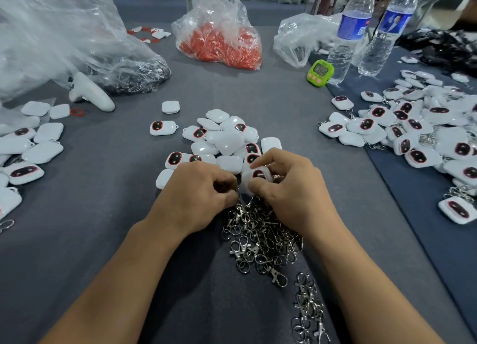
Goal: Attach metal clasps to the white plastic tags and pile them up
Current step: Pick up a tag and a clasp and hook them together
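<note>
Desk (108, 214): covered in grey felt-like cloth, matte. A darker blue cloth begins at right along a diagonal seam.

Right hand (291, 188): fingers curled round one white plastic tag (258, 174), a glossy rounded square with a dark oval window rimmed in red facing up. It is held just above the desk, between the two hands.

Left hand (198, 188): fingers clenched, thumb and forefinger pinching a small metal clasp (239, 192) at the tag's near corner; most of it is hidden by the knuckles.

Loose clasps (260, 235): shiny silver swivel hooks with rings, tangled in a heap directly under the wrists. A thinner trail (308, 310) runs toward the near edge.

Unfitted tags (227, 139): a low pile just beyond the hands, touching them. Tags with clasps (413, 127) lie heaped at right on the blue cloth; more tags (31, 147) at left.

Far side: a crinkled clear bag of red pieces (219, 41), a large clear bag (77, 39), a white controller (90, 92), a green timer (320, 72), two water bottles (348, 34).

Bare cloth lies left of the left forearm and between the centre pile and the right heap
</note>
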Available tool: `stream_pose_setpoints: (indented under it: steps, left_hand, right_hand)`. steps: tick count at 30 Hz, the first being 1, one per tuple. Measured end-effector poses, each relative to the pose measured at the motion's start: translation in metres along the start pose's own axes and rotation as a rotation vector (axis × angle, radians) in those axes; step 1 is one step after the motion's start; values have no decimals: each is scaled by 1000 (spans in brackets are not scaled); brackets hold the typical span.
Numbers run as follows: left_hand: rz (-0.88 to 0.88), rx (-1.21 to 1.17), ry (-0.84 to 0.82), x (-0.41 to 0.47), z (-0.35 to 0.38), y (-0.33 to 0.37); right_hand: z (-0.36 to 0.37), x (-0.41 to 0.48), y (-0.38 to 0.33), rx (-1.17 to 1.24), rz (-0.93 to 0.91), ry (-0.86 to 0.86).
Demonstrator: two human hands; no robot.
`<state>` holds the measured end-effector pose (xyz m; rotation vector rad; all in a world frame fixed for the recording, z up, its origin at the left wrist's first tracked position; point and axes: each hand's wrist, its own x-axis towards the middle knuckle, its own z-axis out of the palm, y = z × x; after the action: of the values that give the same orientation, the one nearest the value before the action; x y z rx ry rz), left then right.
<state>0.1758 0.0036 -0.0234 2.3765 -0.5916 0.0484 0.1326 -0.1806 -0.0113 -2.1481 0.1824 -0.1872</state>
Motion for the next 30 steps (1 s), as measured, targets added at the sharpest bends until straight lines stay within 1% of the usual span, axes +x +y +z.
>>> stream_pose_setpoints:
  steps: [5,10,17,23,28,30]
  left_hand:
    - [39,-7,-5,0,0,1]
    - [67,8,-6,0,-1,-1]
    - [53,-5,-5,0,0,-1]
    - [58,-27,24,1,3,-1]
    - [55,-15,20,2,3,0]
    - [53,-26,11,2,3,0]
  right_hand:
    - [2,2,3,83,6,-5]
    - [3,3,5,80,-16,-11]
    - [4,3,6,96,-38,5]
    - [3,2,5,18,-57,13]
    - [6,3,8,58,-47,70]
    - [7,3,7,68,-46,57]
